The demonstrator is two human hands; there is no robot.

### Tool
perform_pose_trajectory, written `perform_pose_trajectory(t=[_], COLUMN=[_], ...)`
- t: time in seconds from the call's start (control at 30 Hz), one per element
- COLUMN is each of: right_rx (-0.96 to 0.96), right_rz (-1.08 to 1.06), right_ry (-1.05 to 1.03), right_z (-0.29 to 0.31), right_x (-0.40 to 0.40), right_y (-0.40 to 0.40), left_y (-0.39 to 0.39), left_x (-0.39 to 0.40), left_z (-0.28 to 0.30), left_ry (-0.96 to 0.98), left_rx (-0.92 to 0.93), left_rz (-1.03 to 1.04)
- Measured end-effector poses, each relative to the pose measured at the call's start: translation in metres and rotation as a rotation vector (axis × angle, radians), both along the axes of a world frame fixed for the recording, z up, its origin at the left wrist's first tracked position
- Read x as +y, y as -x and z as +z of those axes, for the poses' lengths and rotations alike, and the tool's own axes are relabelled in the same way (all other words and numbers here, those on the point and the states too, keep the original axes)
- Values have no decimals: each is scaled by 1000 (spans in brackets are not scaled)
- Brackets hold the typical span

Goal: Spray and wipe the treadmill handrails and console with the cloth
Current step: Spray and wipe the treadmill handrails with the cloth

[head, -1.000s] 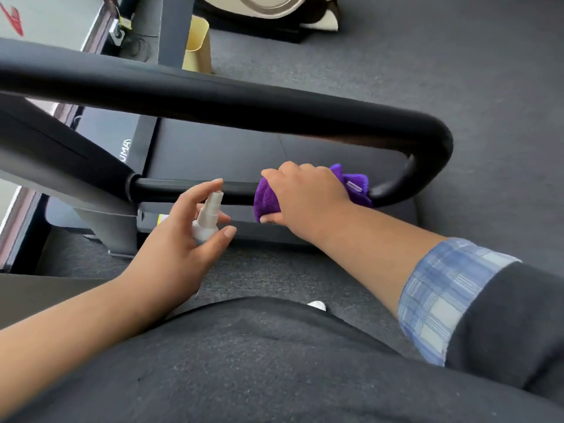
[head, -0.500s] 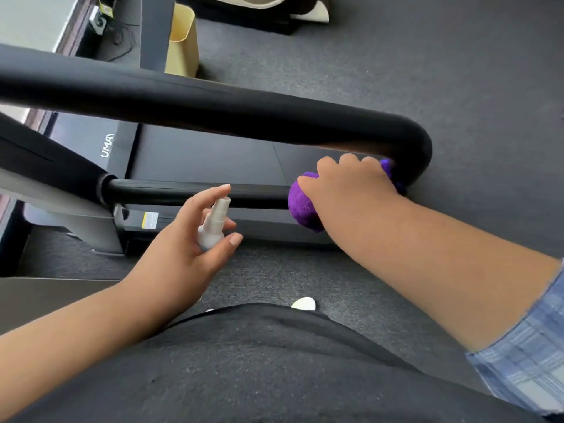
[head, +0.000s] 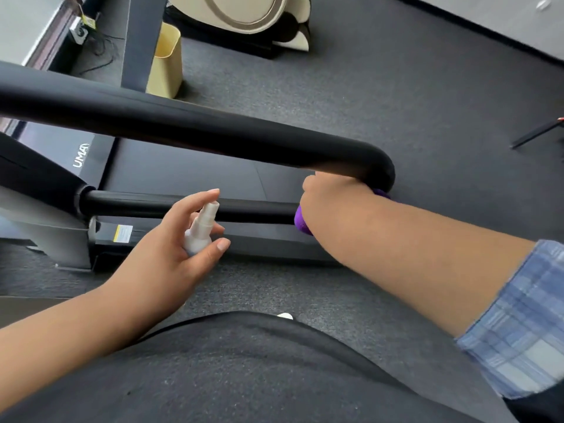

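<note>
Two hands are busy. The right hand grips the purple cloth around the thin lower handrail, right where it bends up into the thick top handrail. To clean well, squeeze and twist the cloth all around the bend. The left hand holds the small white spray bottle upright, near the bar, first finger lifted above the nozzle
</note>
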State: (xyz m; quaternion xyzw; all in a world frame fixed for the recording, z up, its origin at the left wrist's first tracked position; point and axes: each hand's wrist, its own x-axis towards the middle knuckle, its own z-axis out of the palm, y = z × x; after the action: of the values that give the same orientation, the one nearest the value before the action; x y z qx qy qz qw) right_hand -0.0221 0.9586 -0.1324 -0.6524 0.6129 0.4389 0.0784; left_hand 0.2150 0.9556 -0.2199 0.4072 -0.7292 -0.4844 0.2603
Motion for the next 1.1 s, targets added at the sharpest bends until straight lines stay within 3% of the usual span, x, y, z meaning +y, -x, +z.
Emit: perform_pose_trajectory(t=[0.13,0.37,0.57,0.67,0.83,1.1], right_rx=[-131,-327,-721,-892,-701,-505], right_rz=[-101,-24,-167,-136,24,-68], right_ry=[130,451,579,623,638,694], right_z=[-10,-51,-68,-82,-97,-94], right_x=[5,23,13,-10,-27,5], right_y=[7,19,-7,-53,-90,-38], left_y=[-3,-24,-37,-46,-69,-97], left_x=[-1,3,4,5,8,3], left_z=[0,-5,-2,-3,-4,-10], left_ry=[30,42,48,26,-14,-38], left_rx=[-3,-17,-51,-60,-93,-72], left_rz=[21,39,60,64,104,203])
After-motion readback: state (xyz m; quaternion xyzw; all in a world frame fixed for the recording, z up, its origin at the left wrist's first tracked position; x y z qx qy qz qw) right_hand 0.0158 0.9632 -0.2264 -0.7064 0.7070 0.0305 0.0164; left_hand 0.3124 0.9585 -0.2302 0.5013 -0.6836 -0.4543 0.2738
